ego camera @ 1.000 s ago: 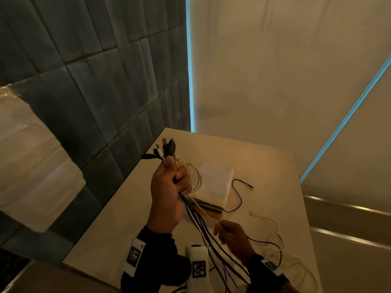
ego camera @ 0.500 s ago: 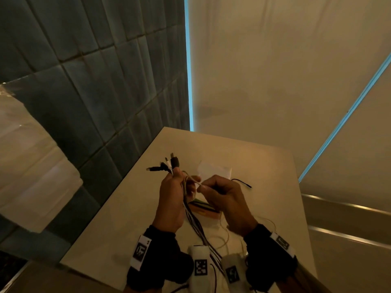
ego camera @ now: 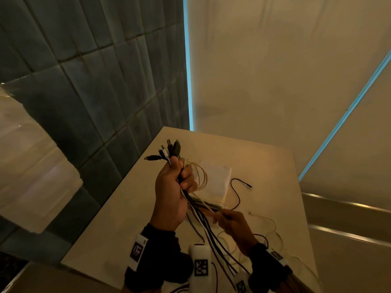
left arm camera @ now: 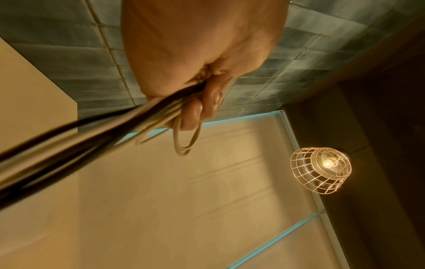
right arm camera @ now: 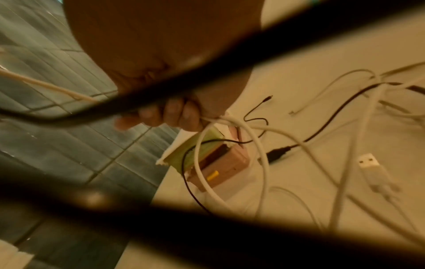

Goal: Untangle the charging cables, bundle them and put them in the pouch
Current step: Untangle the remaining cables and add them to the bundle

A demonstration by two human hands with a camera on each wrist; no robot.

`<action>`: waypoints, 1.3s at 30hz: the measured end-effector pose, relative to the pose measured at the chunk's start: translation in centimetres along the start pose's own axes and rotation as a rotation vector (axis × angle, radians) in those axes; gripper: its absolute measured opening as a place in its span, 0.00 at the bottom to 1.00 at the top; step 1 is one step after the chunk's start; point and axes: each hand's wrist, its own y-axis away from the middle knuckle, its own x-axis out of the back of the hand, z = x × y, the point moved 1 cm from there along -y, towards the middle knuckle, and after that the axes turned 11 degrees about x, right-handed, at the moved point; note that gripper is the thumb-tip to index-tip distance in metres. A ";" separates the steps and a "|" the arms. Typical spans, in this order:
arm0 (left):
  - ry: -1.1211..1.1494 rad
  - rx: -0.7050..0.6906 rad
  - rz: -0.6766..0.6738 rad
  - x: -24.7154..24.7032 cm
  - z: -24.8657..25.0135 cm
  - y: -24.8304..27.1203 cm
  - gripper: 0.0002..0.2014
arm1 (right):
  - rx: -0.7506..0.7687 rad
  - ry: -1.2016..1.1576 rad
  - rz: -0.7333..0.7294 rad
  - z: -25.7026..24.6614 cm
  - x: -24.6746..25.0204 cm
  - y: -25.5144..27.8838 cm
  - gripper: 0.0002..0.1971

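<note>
My left hand is raised above the table and grips a bundle of black and white charging cables. Their plugs fan out above my fist, and white loops hang beside my fingers. Lower and to the right, my right hand pinches a white cable that runs up to the bundle. The white pouch lies flat on the table behind my hands, partly hidden by them. Loose cable tails trail over the table.
A small pink and green box sits at the pouch's near edge. A thin black cable curls right of the pouch. A white USB plug lies loose. Dark tiled wall borders the table on the left.
My right hand has dropped from beside the left fist down and to the right, drawing a white cable out along its length. The left hand has risen a little with the bundle.
</note>
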 end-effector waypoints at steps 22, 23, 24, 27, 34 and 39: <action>-0.187 0.083 0.260 1.4 -1.4 -0.8 0.15 | 0.234 -0.175 0.129 -9.3 -0.7 -3.6 0.09; -0.193 0.094 0.268 1.1 -1.6 -0.7 0.15 | 0.291 -0.192 0.090 -10.8 -1.1 -3.6 0.08; -0.187 0.100 0.268 0.8 -1.6 -0.6 0.15 | 0.332 -0.203 0.044 -11.8 -1.5 -3.4 0.07; -0.098 0.102 0.200 0.0 -1.0 -0.5 0.17 | 0.323 -0.210 -0.097 -12.2 -2.3 -2.5 0.05; 0.015 0.041 0.060 -0.1 -0.2 -0.3 0.16 | 0.096 -0.145 -0.077 -4.8 -1.3 -1.6 0.10; -0.031 0.019 0.032 0.3 0.0 -0.3 0.16 | 0.058 0.086 -0.038 0.5 -0.4 -0.7 0.16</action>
